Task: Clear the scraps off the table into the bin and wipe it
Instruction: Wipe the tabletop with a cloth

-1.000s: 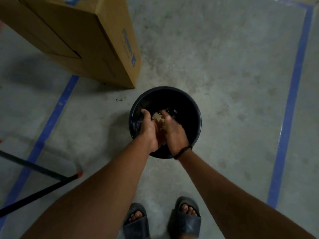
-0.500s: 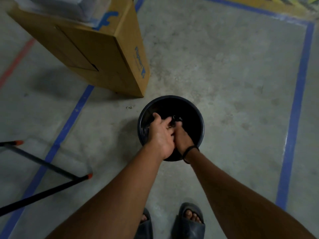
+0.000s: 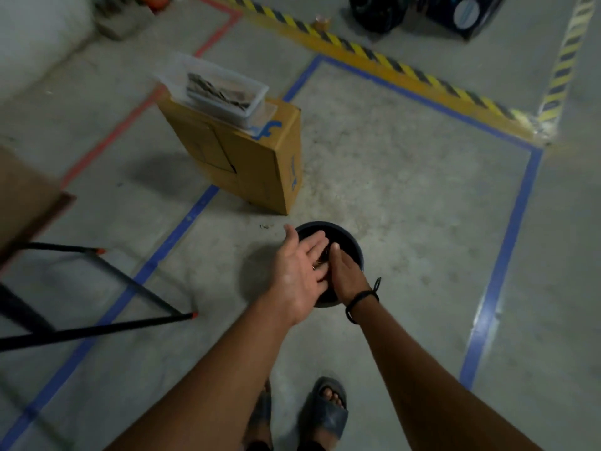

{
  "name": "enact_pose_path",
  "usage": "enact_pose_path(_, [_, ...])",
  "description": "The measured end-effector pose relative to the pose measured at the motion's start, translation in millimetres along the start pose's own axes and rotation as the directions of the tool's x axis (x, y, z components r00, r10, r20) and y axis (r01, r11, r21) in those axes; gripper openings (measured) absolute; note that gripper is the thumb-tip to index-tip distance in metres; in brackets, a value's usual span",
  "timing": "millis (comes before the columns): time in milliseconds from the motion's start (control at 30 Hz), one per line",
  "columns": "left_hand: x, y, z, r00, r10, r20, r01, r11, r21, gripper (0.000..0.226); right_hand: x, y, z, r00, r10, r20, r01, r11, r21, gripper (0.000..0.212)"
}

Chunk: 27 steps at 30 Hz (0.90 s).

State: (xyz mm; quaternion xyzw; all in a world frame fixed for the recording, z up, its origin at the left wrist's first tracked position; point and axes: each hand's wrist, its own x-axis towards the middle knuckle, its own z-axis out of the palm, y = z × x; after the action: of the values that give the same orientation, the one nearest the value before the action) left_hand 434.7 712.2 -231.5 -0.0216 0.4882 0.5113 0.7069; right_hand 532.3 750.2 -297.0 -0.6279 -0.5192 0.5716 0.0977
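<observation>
A round black bin point(image 3: 349, 244) stands on the concrete floor in front of my feet. Both hands are over its mouth, palms brushing against each other. My left hand point(image 3: 297, 275) is flat with fingers spread, lying across the fingers of my right hand point(image 3: 346, 276), which wears a black wrist cord. A few small tan crumbs show between the fingers. The inside of the bin is dark and mostly hidden by the hands. One small scrap point(image 3: 266, 226) lies on the floor just left of the bin.
A cardboard box point(image 3: 253, 164) stands behind the bin, with a clear plastic tub of scraps point(image 3: 221, 89) on top. The table's brown corner point(image 3: 29, 203) and black legs point(image 3: 130, 284) are at the left. Blue, red and yellow-black floor tape marks the area.
The view has tilted up and back, so the box top, tub and table corner appear. My left hand has opened flat over my right; the tan scraps held earlier are gone from view.
</observation>
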Motion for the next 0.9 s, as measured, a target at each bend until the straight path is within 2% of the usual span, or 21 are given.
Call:
enact_pose_path(100, [-83.8, 36.5, 10.5, 0.986, 0.140, -0.094, -0.135, 0.989, 0.058, 0.071, -62.4, -56.8, -12.7, 0.997, -0.071, 0.017, 0.072, 0.996, -0.044, 0.073])
enact_pose_path(167, [-140.9, 60.5, 13.4, 0.961, 0.236, -0.147, -0.220, 0.969, 0.112, 0.067, -108.5, -102.0, -11.2, 0.990, -0.133, 0.049, 0.133, 0.991, 0.001, 0.068])
enact_pose_path(267, [-220.0, 97.2, 8.4, 0.888, 0.421, -0.187, -0.379, 0.899, 0.220, 0.064, -183.3, -177.6, 5.2, 0.946, -0.297, 0.128, 0.292, 0.955, 0.058, 0.058])
enact_pose_path(367, [-299.4, 140.0, -3.5, 0.768, 0.592, -0.243, -0.522, 0.799, 0.298, 0.058, -243.7, -245.1, 37.1, 0.857, -0.471, 0.208, 0.455, 0.882, 0.123, 0.047])
enact_pose_path(467, [-371.0, 181.6, -24.5, 0.616, 0.732, -0.291, -0.638, 0.680, 0.361, 0.050, -289.1, -299.4, 71.1, 0.759, -0.586, 0.284, 0.556, 0.810, 0.186, 0.047])
enact_pose_path(533, [-412.1, 203.9, -41.5, 0.514, 0.794, -0.326, -0.682, 0.608, 0.406, 0.047, -311.0, -329.5, 93.2, 0.684, -0.642, 0.346, 0.601, 0.765, 0.232, 0.050])
enact_pose_path(633, [-450.5, 226.7, -65.9, 0.412, 0.842, -0.347, -0.725, 0.534, 0.435, 0.050, -333.8, -363.7, 123.6, 0.608, -0.697, 0.380, 0.652, 0.711, 0.262, 0.055])
enact_pose_path(700, [-459.1, 238.3, -75.6, 0.389, 0.857, -0.337, -0.733, 0.510, 0.450, 0.052, -343.8, -380.0, 141.9, 0.592, -0.721, 0.358, 0.670, 0.688, 0.279, 0.052])
enact_pose_path(900, [-420.8, 272.8, -86.8, 0.400, 0.887, -0.232, -0.712, 0.460, 0.531, 0.048, -335.1, -402.5, 170.4, 0.574, -0.764, 0.293, 0.742, 0.637, 0.208, 0.046])
